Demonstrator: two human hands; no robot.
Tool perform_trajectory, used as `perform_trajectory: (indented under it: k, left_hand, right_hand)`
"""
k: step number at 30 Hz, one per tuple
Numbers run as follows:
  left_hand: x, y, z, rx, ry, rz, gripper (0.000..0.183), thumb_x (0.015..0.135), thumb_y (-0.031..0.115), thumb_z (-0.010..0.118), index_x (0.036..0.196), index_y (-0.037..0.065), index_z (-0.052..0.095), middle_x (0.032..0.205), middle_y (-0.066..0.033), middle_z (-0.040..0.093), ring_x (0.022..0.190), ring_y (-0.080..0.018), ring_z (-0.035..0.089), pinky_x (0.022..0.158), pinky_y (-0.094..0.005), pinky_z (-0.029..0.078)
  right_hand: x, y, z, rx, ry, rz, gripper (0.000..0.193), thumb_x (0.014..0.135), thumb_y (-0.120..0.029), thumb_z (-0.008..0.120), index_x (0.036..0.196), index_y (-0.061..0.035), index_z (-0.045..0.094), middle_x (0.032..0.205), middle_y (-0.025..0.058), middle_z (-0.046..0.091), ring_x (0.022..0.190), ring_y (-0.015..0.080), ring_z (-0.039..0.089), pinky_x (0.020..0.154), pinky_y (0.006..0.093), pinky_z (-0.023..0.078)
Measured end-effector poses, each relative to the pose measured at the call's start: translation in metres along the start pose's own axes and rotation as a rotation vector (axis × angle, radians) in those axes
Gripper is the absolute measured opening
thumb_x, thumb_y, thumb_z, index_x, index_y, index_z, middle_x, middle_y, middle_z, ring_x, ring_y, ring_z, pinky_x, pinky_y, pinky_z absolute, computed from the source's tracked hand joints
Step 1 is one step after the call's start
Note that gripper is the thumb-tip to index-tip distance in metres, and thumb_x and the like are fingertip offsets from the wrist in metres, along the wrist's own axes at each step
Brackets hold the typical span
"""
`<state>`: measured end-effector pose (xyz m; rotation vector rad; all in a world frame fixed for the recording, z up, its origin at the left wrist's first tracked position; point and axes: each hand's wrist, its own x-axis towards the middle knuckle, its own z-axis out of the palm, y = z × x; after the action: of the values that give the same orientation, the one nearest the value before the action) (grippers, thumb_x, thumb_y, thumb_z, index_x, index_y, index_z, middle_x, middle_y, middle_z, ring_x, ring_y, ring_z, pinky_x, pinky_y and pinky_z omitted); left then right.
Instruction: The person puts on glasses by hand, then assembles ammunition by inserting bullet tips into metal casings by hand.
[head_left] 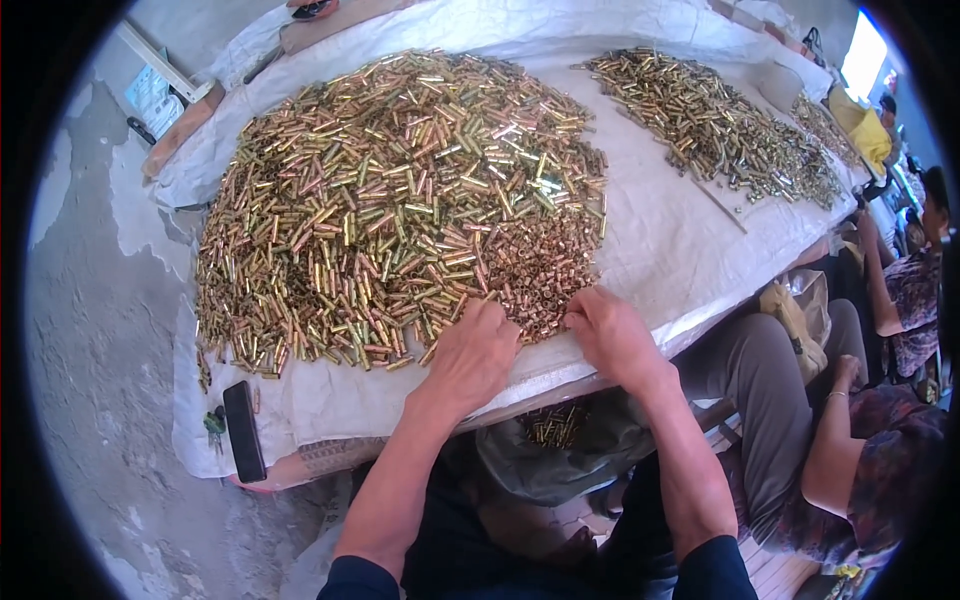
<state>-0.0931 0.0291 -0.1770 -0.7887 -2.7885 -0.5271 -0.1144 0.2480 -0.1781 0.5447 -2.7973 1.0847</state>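
Grey concrete floor (90, 400) is showing at far left, patchy and worn. White woven sheet (680, 240) is covering the desk. Near the desk's left front corner a black phone (244, 431) is lying flat, with a small green key bunch (215, 427) just beside it on the left. Big pile of brass and copper-coloured metal tubes (390, 200) is filling the middle of the sheet. Left hand (472, 355) is resting palm down at the pile's near edge, fingers pressed together and curled onto the tubes. Right hand (612, 335) is sitting just beside it, fingers bent and pinching at a cluster of upright tubes (535, 275); cannot tell if any tube is actually gripped. Below the desk edge, a dark bag (560, 445) is holding more tubes between the forearms. Second, smaller pile (710, 125) is lying further right. Another person's arm (835, 440) is sitting at far right.
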Motion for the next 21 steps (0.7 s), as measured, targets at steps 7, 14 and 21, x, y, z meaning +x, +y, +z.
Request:
perform_trajectory:
  k: [7,14,21]
  left_hand:
    - [-0.011,0.0,-0.004,-0.346,0.112,-0.08,0.012,0.086,0.009,0.066,0.096,0.004,0.061,0.09,-0.0117,0.062,0.084,-0.0304,0.061,0.074,-0.0409,0.049]
    - [-0.012,0.003,-0.009,-0.438,0.193,0.037,0.019,0.087,0.004,0.065,0.105,0.0,0.064,0.093,-0.0145,0.063,0.084,-0.0317,0.061,0.074,-0.0387,0.049]
    - [-0.011,0.005,-0.011,-0.391,0.24,0.102,0.018,0.086,0.003,0.065,0.104,0.0,0.063,0.092,-0.0151,0.063,0.084,-0.0328,0.061,0.073,-0.0411,0.049]
  right_hand:
    - [-0.01,-0.013,-0.006,0.383,0.014,0.05,0.009,0.09,-0.004,0.067,0.095,0.0012,0.062,0.08,0.005,0.061,0.074,0.0136,0.059,0.067,0.03,0.047]
    - [-0.017,-0.028,0.001,0.825,-0.131,0.216,0.008,0.095,-0.003,0.063,0.102,0.0007,0.066,0.083,0.0,0.063,0.072,0.008,0.059,0.063,0.0241,0.05]
    - [-0.018,-0.033,0.006,0.825,-0.134,0.151,0.014,0.096,-0.002,0.061,0.108,0.0013,0.067,0.094,0.0035,0.065,0.08,0.0095,0.065,0.072,0.0242,0.056]
